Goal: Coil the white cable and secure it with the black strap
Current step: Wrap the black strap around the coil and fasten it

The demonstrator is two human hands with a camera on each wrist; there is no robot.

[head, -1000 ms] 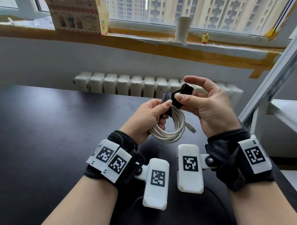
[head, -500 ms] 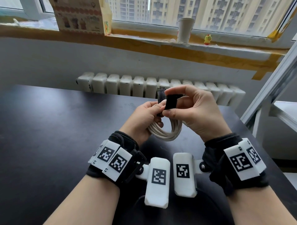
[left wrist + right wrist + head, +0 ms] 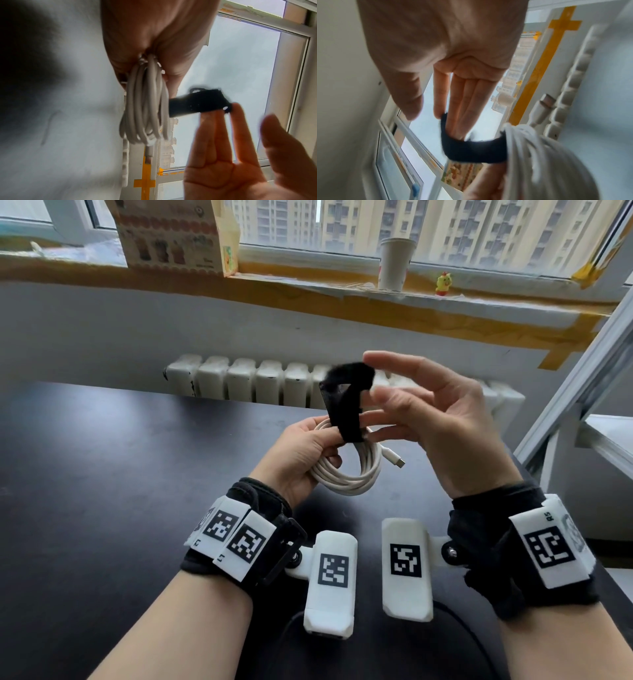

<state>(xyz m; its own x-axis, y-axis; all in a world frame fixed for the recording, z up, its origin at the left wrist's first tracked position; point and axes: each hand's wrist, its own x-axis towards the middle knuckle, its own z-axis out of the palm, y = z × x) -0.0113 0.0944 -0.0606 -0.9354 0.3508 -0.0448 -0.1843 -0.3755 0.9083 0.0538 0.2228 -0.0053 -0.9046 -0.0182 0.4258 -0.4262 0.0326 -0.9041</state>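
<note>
The coiled white round cable point(image 3: 346, 470) hangs in the air above the dark table point(image 3: 102, 474), gripped at its top by the left hand point(image 3: 301, 453), fingers curled round the loops. A black fabric strap point(image 3: 344, 402) wraps the coil's top and rises in a loop. The right hand point(image 3: 445, 426) has straight fingers point(image 3: 462, 102) pressed together inside that loop, thumb spread apart. A white radiator point(image 3: 246, 380) stands beyond the table's far edge.

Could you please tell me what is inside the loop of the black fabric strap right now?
The black fabric strap loops around the coiled white cable and the straight fingers of the right hand. Its fastening is hidden.
</note>
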